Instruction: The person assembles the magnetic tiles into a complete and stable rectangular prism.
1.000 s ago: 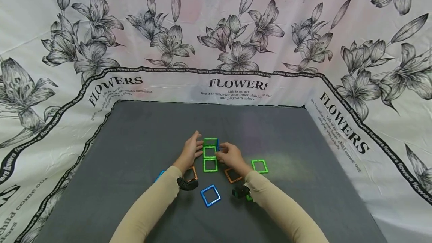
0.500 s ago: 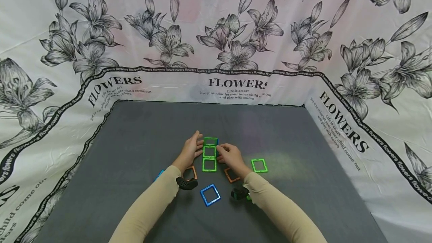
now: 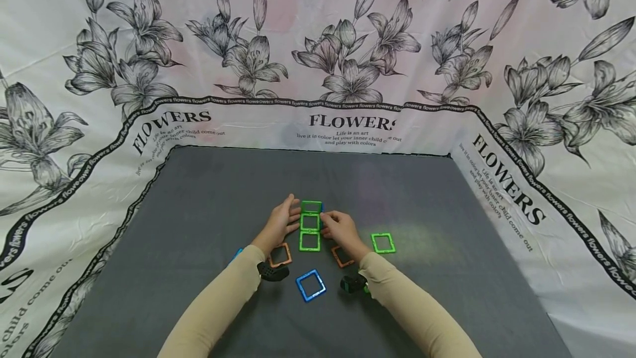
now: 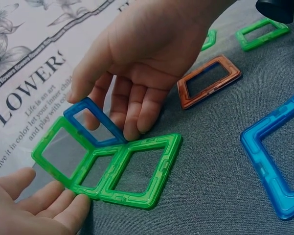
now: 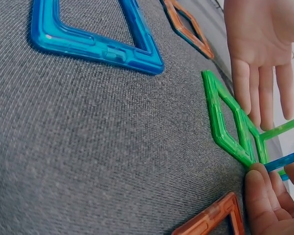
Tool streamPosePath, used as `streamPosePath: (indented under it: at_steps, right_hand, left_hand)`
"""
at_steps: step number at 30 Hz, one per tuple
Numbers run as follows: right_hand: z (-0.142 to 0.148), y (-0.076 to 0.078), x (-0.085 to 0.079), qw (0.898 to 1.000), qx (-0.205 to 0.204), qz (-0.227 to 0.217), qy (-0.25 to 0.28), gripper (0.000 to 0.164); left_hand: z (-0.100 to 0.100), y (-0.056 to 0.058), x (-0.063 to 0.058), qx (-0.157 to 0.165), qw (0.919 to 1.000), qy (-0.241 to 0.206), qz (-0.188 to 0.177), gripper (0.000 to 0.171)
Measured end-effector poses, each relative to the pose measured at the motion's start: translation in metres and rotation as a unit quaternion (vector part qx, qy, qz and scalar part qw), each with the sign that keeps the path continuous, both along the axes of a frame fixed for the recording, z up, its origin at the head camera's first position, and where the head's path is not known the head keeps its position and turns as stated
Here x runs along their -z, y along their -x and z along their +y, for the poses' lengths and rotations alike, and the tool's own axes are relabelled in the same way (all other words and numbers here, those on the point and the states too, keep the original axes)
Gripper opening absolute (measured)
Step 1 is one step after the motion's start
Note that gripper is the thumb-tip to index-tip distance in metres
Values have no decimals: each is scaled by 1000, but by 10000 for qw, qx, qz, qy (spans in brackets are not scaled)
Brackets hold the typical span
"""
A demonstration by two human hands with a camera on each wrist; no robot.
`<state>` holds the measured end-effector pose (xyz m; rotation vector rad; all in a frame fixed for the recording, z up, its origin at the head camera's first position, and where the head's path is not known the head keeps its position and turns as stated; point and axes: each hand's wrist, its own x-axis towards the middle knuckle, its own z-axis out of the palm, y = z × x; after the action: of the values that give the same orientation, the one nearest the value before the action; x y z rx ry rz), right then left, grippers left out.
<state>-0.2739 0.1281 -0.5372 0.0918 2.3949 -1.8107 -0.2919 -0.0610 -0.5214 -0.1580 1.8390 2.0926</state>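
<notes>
Two green square magnetic tiles (image 4: 164, 169) lie flat and joined in a row. At their far end a third green tile (image 4: 46, 159) stands up, leaning back. A blue tile (image 4: 107, 142) stands on the right side, by the corner with the upright green one. My right hand (image 3: 342, 231) pinches this blue tile between thumb and fingers, its fingertips right at the flat tiles' edge. On the other side, my left hand (image 3: 278, 226) is held with straight fingers, fingertips (image 4: 80, 208) at the left edge of the green tiles.
An orange tile (image 3: 281, 263) lies by the left wrist and another orange tile (image 3: 344, 264) by the right. A loose blue tile (image 3: 314, 296) is in front. Off to the right lies a green tile (image 3: 383, 251). Sleeves partly hide another blue tile (image 3: 237, 253) and green tile (image 3: 366, 289).
The right hand has shifted slightly, staying at the blue tile's side. The left hand and the green tiles keep their places; the view itself moves a little.
</notes>
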Motion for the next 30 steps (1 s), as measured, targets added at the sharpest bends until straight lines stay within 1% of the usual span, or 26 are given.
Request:
streamPosePath:
  at_steps: [3,6,8,9,10,11,12,13,15,17,19,20,23,24,26,27,29,30]
  right_hand:
    - [-1,0,2,10000,22,-27,5,38]
    - [-1,0,3,10000,31,-19,-16,37]
    - [-1,0,3,10000,37,2,-40,38]
    - [-1,0,3,10000,34,9,-49,38]
    - [-1,0,3,10000,28,17,-69,38]
    - [-1,0,3,10000,25,17,-78,38]
    - [-1,0,3,10000,19,9,-73,38]
    - [-1,-1,2,10000,10,4,-69,38]
    - [0,-1,2,10000,4,-16,-42,38]
    - [1,-2,1,10000,-19,-22,-33,38]
    - [2,-2,1,10000,-64,-39,-47,39]
    - [3,-3,1,9999,-88,-45,-58,39]
    - [4,-4,0,9998,-167,-66,-78,39]
    - [4,-4,1,9998,-185,-63,-73,40]
    - [5,-4,1,9998,-202,-44,-49,40]
    - [5,-4,1,9998,-207,-28,-38,40]
    - [5,-4,2,9998,-206,-12,-14,41]
    - [5,-4,3,9998,-203,-8,-6,41]
  left_hand:
    - [0,-1,1,-17,10000,55,-11,65]
    - [0,-2,2,-16,9994,340,12,65]
    - [0,-4,1,23,9972,743,104,63]
    - [-1,-6,0,64,9947,1008,181,61]
    - [-2,-8,-1,126,9910,1302,280,59]
    - [-3,-11,-2,229,9852,1646,418,56]
    - [-5,-14,-3,367,9769,2021,594,53]
    - [-7,-18,-4,522,9664,2392,781,51]
    - [-11,-26,-7,861,9415,3033,1191,47]
    - [-16,-36,-9,1214,9099,3596,1676,44]
    - [-20,-45,-9,1523,8789,3997,2112,44]
    - [-22,-50,-9,1644,8618,4187,2344,43]
    - [-27,-62,-6,1914,8085,4804,2808,43]
    - [-28,-65,-5,1969,7952,4971,2860,44]
    - [-30,-71,-3,2010,7739,5257,2906,46]
    - [-31,-73,-3,2020,7670,5360,2893,46]
    - [-32,-76,-3,2032,7596,5468,2876,49]
    - [-32,-77,-4,2038,7581,5486,2878,51]
